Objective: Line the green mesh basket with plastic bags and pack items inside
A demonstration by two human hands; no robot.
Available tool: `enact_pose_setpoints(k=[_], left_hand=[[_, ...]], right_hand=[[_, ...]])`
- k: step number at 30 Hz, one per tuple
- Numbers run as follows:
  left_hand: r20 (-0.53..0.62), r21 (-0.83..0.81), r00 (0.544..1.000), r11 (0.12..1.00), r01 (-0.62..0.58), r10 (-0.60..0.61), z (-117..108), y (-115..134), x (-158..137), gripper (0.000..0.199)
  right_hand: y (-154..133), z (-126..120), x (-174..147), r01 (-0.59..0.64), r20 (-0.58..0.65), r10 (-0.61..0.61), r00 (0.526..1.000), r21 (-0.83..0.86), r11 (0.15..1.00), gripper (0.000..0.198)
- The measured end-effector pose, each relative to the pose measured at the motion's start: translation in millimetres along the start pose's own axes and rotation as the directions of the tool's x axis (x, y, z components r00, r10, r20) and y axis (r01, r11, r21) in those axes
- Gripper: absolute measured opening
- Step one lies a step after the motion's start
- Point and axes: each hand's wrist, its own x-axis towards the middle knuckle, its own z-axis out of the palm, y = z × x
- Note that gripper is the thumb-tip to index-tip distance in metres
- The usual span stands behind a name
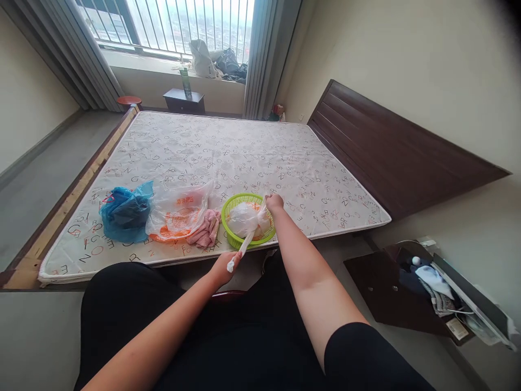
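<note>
A white plastic bag (244, 217) sits in a green basket (228, 234) near the mattress's front edge, something orange showing through it. My left hand (226, 268) is closed around one twisted end of the bag, pulled toward me; a bit of white plastic pokes out of the fist. On the far right side, my right hand (275, 203) grips another end of the bag just above the basket rim. Left of the basket lie a pink cloth (205, 229), a clear plastic bag with orange print (179, 212) and a blue plastic bag (127, 213).
The letter-patterned mattress (244, 146) has a dark headboard (391, 152) on its right. A nightstand with its drawer (378, 293) stands at the lower right, clothes on it. Beyond the mattress are a small cabinet (184, 102), a red stool (129, 101) and a barred window.
</note>
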Motion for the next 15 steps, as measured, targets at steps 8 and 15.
enact_pose_setpoints(k=[8, 15], left_hand=[[-0.003, -0.161, 0.996, 0.983, -0.084, 0.084, 2, 10, 2, 0.047], [-0.082, -0.088, 0.977, 0.975, -0.206, 0.199, -27, 43, 10, 0.029]], right_hand=[[-14, -7, -23, -0.011, 0.136, -0.016, 0.991, 0.19, 0.982, 0.032], [-33, -48, -51, 0.054, 0.214, -0.165, 0.963, 0.447, 0.893, 0.037]])
